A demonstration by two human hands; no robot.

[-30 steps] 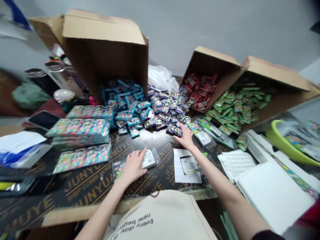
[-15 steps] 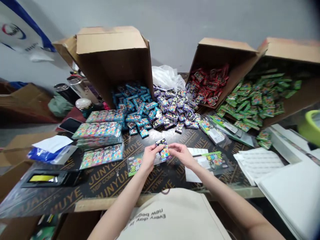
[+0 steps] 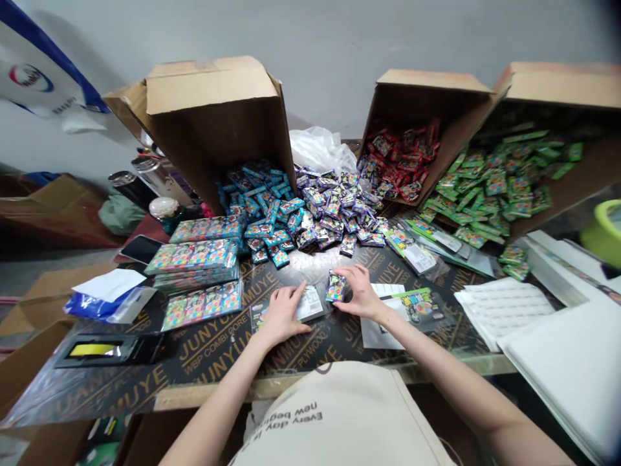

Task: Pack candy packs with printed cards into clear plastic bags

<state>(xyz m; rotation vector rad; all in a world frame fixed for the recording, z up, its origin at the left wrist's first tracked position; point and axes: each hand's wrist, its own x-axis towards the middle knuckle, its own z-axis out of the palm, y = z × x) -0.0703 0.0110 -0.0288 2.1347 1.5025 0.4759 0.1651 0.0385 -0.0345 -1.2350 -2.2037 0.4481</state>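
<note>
Left hand (image 3: 282, 316), splayed, partly hides a packet (image 3: 310, 303); right hand (image 3: 359, 294) pinches 1 purple-edged box (image 3: 335, 286). Black lettered counter (image 3: 213, 349), grey wall (image 3: 334, 52) behind.

A bare lane of table (image 3: 208, 346) is running between the stacked packs (image 3: 194, 255) at left and the left hand (image 3: 283, 312); purple packets (image 3: 334, 206) are blocking the far middle.

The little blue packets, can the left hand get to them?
Probably yes: nothing stands between the left hand and the nearest blue packets, though it rests on a plastic pouch.
</note>
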